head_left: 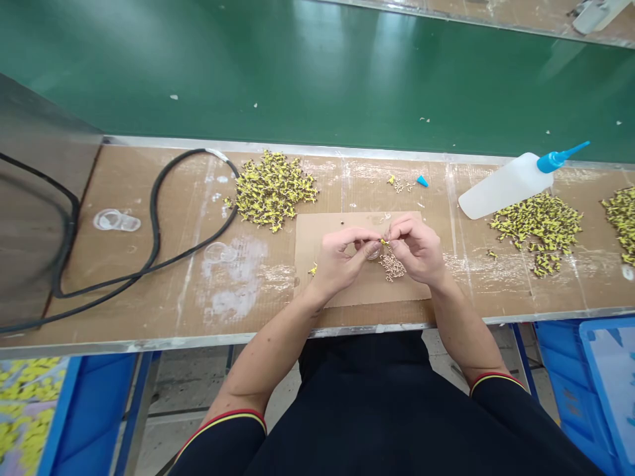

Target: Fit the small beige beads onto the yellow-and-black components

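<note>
Each grip is narrow: left hand (pixel 347 256) and right hand (pixel 417 250) pinch a small yellow piece (pixel 384 242) over the cardboard sheet (pixel 310 231), pale pieces (pixel 393 267) beside, presumably for easy reach.

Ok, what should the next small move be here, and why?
Probably a gentle press of the left hand and right hand together on the small yellow piece: both hands meet at it, above the cardboard sheet, with loose pale pieces lying close by. Whether a second part is pinched there is too small to tell.
</note>
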Demonstrator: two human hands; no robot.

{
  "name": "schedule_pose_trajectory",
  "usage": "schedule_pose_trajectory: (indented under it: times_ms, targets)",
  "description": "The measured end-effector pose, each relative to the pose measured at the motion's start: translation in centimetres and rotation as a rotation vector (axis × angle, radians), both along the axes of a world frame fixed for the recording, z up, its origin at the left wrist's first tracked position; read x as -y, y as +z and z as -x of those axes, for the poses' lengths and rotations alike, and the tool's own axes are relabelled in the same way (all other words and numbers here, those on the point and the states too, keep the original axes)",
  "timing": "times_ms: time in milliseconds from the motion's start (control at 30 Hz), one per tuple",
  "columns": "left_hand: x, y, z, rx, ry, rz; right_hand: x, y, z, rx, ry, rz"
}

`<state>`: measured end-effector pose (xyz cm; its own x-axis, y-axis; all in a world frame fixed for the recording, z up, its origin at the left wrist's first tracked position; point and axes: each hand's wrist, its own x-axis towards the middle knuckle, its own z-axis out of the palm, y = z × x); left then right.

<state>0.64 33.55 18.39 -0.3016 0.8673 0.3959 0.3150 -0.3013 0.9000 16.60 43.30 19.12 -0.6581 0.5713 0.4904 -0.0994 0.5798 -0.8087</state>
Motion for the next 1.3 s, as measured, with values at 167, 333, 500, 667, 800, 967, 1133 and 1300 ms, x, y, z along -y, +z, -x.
schedule_pose_trajectory:
  times_ms: [167,333,500,667,800,967,1133,1300]
  targets:
    - [-0.1,0.1,0.0,-0.015,0.005,-0.007,0.0,0.2,0.2,0.028,-0.03,-0.036]
    - [0.0,0.2,0.0,-0.037,0.007,0.0,0.1,0.6,0.4,0.023,-0.035,-0.082]
    - [0.1,0.1,-0.1,-0.089,0.03,-0.039,0.1,0.7,0.4,0.052,-0.053,-0.108]
    - [0.3,0.0,-0.5,-0.148,0.094,-0.086,0.3,0.3,0.5,0.073,-0.087,-0.084]
    - [0.4,-0.2,-1.3,-0.237,0.195,-0.173,0.6,0.1,0.8,0.055,-0.07,0.009]
    - [0.4,-0.7,-1.8,-0.312,0.281,-0.257,1.0,-0.3,1.1,0.049,-0.045,0.119]
    - [0.1,-1.1,-2.3,-0.146,0.264,-0.177,1.4,-0.7,1.3,0.05,-0.05,0.232]
    - [-0.4,-0.9,-1.3,0.005,0.245,-0.044,1.2,-0.7,0.6,0.001,-0.036,0.384]
